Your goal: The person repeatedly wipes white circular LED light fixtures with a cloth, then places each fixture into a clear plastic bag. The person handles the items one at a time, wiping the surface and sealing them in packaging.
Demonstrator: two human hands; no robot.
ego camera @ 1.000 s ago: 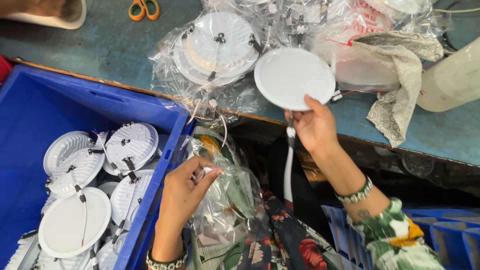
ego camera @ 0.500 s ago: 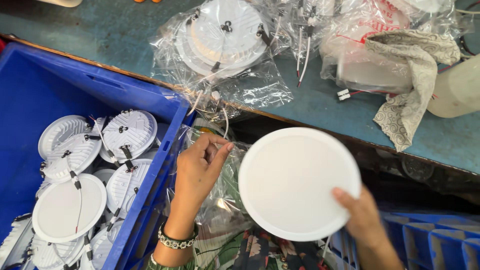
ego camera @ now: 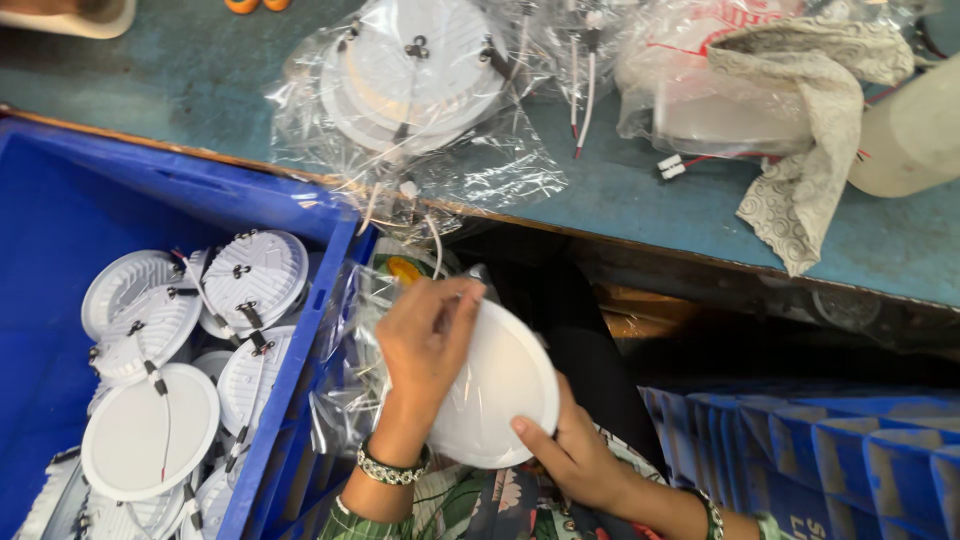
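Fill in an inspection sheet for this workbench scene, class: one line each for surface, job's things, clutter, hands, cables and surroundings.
Surface: worn blue-green bench top, bare in patches.
Job's things: round white plastic light panel held over the lap; crinkled clear plastic bag beside it.
Clutter: bagged stack of white round lamps; patterned grey cloth; cream container at the right edge.
Hands: left hand rests on the panel's upper edge; right hand grips its lower rim.
Cables: white leads with connectors on the bench; thin wires on the crated lamps.
Surroundings: blue plastic crate holding white round lamps; stacked blue crates at the right.
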